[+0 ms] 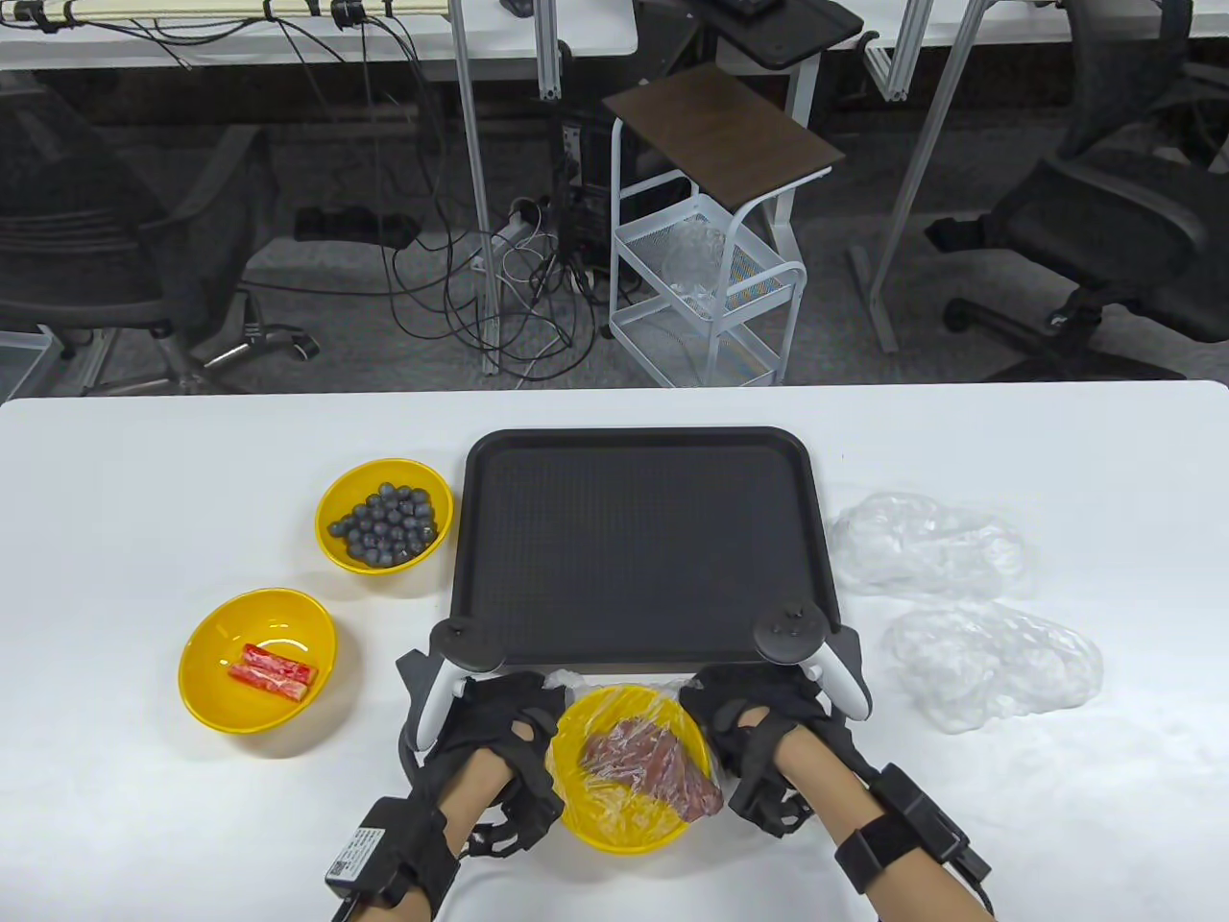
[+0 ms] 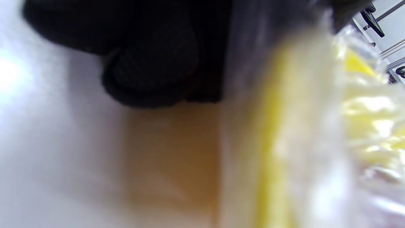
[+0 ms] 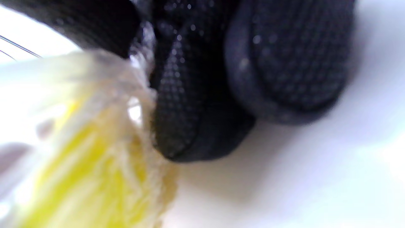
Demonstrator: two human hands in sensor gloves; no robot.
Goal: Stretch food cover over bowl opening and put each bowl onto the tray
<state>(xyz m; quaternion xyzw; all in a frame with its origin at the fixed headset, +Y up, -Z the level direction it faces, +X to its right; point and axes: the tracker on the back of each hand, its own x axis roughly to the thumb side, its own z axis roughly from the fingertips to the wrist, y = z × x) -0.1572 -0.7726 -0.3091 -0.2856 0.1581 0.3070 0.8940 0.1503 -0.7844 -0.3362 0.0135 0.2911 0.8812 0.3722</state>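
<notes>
Stick bowl (image 1: 257, 659), berry bowl (image 1: 384, 515): far left, uncovered, untouched.
Left hand (image 1: 499, 735): fingers curled down the meat bowl's (image 1: 629, 831) left side; seems to grip the cover (image 1: 614, 802) hem, though the blurred wrist view leaves it uncertain.
Meat bowl: on the table just in front of the bare tray (image 1: 638, 547), film across its top.
Right hand (image 1: 749, 744): fingers pinch the hem at the right rim.
Advice: pull the hem evenly below the rim on both sides, then lift level.
Spare covers (image 1: 960, 595): right of the tray.

White table (image 1: 144, 461): tray (image 1: 638, 442), bowls, covers
</notes>
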